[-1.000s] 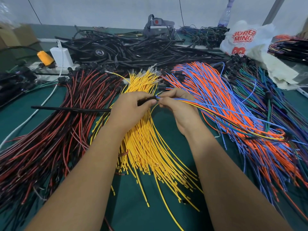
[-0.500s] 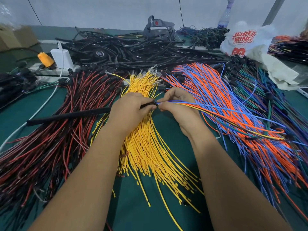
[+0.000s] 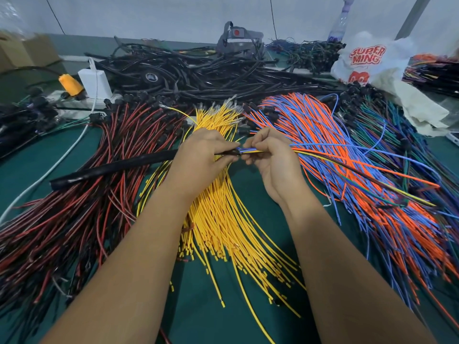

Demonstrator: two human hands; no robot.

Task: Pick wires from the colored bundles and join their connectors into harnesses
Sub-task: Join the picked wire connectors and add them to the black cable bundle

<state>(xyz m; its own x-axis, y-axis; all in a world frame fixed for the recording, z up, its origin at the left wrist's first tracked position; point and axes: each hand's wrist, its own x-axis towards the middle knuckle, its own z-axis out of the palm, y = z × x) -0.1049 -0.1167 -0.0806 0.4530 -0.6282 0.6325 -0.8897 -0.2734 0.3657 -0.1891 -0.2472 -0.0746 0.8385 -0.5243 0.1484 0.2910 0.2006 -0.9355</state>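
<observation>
From my remote seat, the biggest thing I see is the dark green table mat (image 3: 29, 167), covered almost edge to edge with wire. On its left lies a broad sheaf of red and black wires (image 3: 74, 214), fanning toward me, with black connectors at its far end. On the right sprawls a dense bundle of orange and blue wires (image 3: 347, 155), and beyond it, at the far right, a darker bundle of green and blue wires (image 3: 402, 135). Across the back sits a tangled heap of black sleeved cables (image 3: 198, 73). In the middle, between my forearms, the bundle of bright yellow wires (image 3: 223, 227) spreads out, its metal-tipped ends pointing away from me. A white plastic bag with red lettering (image 3: 367, 60) rests at the back right, and a white power adapter (image 3: 94, 81) stands at the back left, just beside an orange plug (image 3: 70, 84). A long black sleeve tube (image 3: 111, 167) runs from the left over the red and black wires into my left hand (image 3: 198, 157), whose fingers curl around its end. My right hand (image 3: 270, 155) pinches a thin sheaf of mixed coloured wires (image 3: 360, 170) that trails off to the right over the orange and blue bundle. The two hands nearly touch above the yellow wires, the wire ends meeting the mouth of the tube.
</observation>
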